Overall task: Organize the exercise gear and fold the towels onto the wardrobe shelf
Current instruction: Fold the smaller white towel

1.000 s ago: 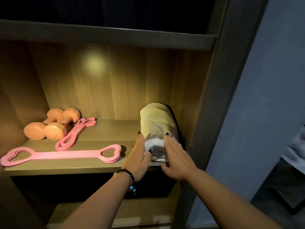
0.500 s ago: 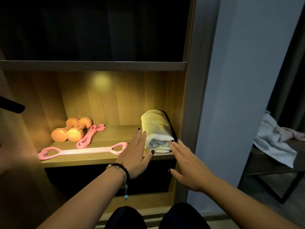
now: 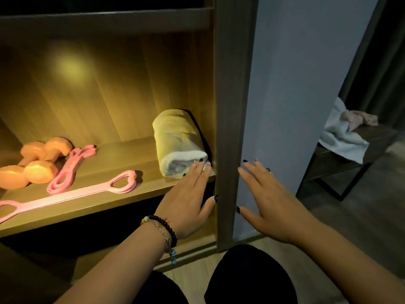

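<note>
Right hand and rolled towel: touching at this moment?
Apart. The head view shows the right hand open in front of the wardrobe's side panel, which stands between it and the towel. Only the left hand reaches the towel's end.

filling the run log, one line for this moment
left hand: open, fingertips on rolled white towel | right hand: open, off shelf | towel on wooden wardrobe shelf

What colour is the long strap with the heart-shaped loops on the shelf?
Pink. The resistance strap lies flat along the front of the wardrobe shelf, clearest in the head view.
</note>
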Demonstrator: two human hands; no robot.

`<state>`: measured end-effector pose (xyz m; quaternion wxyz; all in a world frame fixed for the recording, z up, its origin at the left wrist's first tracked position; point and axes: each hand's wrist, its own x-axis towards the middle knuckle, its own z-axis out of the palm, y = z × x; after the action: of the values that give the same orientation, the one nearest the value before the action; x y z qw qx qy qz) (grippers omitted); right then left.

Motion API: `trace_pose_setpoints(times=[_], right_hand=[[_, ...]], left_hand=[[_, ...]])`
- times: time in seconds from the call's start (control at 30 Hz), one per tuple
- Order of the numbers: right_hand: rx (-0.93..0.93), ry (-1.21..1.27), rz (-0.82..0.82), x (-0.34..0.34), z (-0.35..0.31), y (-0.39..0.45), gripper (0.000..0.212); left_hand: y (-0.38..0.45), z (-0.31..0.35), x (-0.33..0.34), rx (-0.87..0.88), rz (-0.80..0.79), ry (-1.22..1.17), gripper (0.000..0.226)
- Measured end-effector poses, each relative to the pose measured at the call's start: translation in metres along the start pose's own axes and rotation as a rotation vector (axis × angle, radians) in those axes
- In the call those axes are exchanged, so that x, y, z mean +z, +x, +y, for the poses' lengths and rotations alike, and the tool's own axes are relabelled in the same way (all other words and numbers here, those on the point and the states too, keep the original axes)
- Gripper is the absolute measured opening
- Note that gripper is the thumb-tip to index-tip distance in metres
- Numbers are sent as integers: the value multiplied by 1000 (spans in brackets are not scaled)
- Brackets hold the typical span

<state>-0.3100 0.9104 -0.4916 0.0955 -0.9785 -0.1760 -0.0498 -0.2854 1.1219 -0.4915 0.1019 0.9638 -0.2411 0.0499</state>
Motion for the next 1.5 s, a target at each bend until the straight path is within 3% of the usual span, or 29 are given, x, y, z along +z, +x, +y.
trace_pose_setpoints(times=[0.13, 0.27, 0.47, 0.57, 0.7, 0.83, 0.97, 1.07, 1.5], right_hand=[[119, 22, -39, 13, 44, 21, 84], [187, 11, -113, 0, 79, 36, 85], [312, 101, -214, -67, 122, 42, 90], [306, 35, -216, -97, 145, 37, 93], [406, 0, -160, -166, 168, 37, 74], [468, 45, -105, -223, 208, 39, 86], [534, 44, -84, -258, 252, 46, 90], [541, 8, -28, -290, 273, 53, 89], [936, 117, -155, -331, 302, 58, 83]], left_hand=[[55, 7, 8, 161, -110, 42, 68], [116, 11, 6, 454, -161, 10, 55], [187, 46, -27, 604, -243, 22, 54], [219, 68, -59, 607, -341, 14, 63], [259, 100, -105, 582, -417, -22, 64], [298, 135, -141, 516, -381, -64, 62], [339, 180, -151, 574, -219, 68, 59], [370, 216, -155, 618, -241, 82, 59], [413, 254, -147, 624, -452, -332, 70]])
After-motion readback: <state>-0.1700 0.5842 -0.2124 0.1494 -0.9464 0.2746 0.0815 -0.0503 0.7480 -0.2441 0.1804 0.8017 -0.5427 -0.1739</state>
